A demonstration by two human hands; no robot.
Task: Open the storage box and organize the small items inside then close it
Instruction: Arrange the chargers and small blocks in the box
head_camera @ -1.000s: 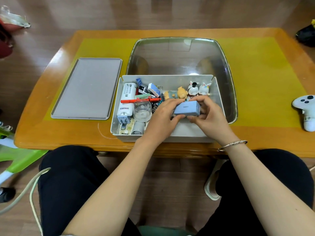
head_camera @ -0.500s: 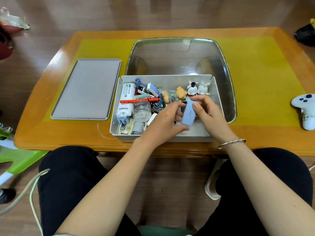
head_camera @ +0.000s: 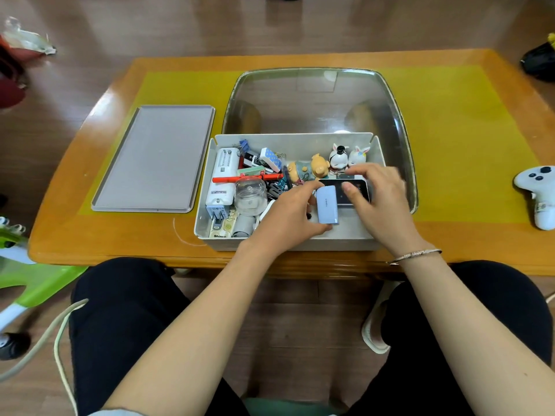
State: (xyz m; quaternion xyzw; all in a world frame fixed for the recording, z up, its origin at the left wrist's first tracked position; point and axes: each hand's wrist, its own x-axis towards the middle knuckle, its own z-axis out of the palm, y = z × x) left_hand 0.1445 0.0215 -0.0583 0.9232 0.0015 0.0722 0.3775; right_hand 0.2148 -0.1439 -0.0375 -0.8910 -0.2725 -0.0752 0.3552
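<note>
Gripping a small pale-blue rectangular power bank (head_camera: 327, 205) between thumb and fingers, the left hand (head_camera: 288, 219) holds it upright over the front of the open grey plastic storage box (head_camera: 295, 244). The right hand (head_camera: 377, 199) hovers just beside it, fingers loosely spread over a flat black glossy device (head_camera: 360, 190) lying in the box; whether they touch it I cannot tell. Small animal figurines (head_camera: 339, 159) stand along the far wall. The grey flat lid (head_camera: 156, 159) lies on the wooden table (head_camera: 120, 235), left of the box.
</note>
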